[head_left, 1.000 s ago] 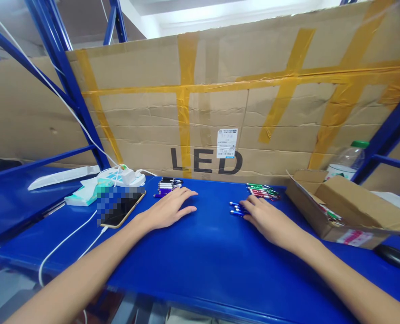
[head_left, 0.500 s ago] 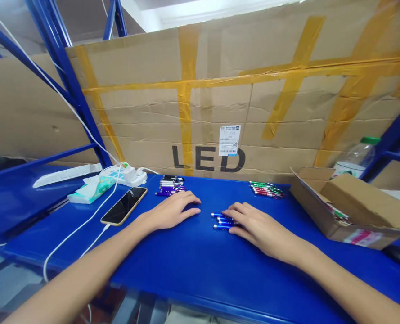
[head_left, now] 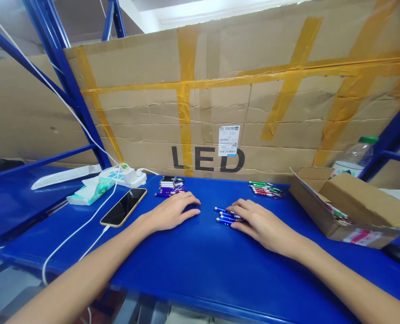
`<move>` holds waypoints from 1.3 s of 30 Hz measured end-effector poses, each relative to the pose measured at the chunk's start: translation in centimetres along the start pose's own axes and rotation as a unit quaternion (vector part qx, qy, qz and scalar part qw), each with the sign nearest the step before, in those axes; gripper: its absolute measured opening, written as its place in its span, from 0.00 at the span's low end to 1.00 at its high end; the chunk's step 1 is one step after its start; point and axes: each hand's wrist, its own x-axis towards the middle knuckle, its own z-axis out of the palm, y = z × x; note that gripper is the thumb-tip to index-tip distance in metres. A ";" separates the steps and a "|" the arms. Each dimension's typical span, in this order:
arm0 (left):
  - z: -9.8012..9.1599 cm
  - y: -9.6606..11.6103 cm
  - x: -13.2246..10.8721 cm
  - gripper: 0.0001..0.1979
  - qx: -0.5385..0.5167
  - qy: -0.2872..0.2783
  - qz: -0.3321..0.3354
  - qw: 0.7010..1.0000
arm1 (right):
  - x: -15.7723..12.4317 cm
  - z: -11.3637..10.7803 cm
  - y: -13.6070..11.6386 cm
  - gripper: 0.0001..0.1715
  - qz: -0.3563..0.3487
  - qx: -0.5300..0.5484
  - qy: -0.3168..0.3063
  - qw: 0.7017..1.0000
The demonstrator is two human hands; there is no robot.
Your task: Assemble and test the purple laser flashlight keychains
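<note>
Several small blue metal pen-shaped sticks with silver ends lie side by side on the blue table. My right hand is closed over their right ends, thumb on the near side and fingers on the far side. To the left, my left hand rests palm down with its fingers apart and nothing in them. Just behind it is a row of purple, silver and black pen-shaped sticks, partly hidden by the fingers. Farther right, green and red pen-shaped sticks lie in a group near the cardboard.
An open cardboard box holding more sticks stands at the right, by a green-capped bottle. On the left are a charging phone, a tissue pack and a power strip. A tall cardboard sheet closes the back.
My right hand has shifted the blue sticks slightly right and away from me, and they now lie a little more tilted. My left hand stays where it was.
</note>
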 end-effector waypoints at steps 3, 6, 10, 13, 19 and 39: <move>0.0 0.2 -0.1 0.19 -0.001 0.003 -0.002 1.000 | 0.0 0.0 -0.4 0.22 -0.019 0.031 -0.004 0.999; 0.0 0.2 -0.1 0.19 -0.005 0.006 0.001 1.000 | 0.0 0.3 -0.3 0.22 -0.021 0.023 0.002 1.000; -0.1 0.1 -0.1 0.19 -0.004 0.005 -0.002 1.000 | 0.0 0.9 0.8 0.20 0.025 -0.064 0.025 0.997; -0.2 0.1 0.0 0.19 -0.006 0.002 -0.002 1.000 | -0.1 1.0 1.4 0.17 0.052 -0.103 0.033 0.993; -0.2 0.2 0.0 0.19 0.000 -0.002 -0.006 1.000 | 0.0 0.5 0.4 0.20 0.001 -0.035 0.007 0.999; -0.1 0.1 0.0 0.19 -0.001 0.002 0.001 1.000 | -0.1 -0.4 -0.1 0.20 -0.016 -0.038 0.003 0.999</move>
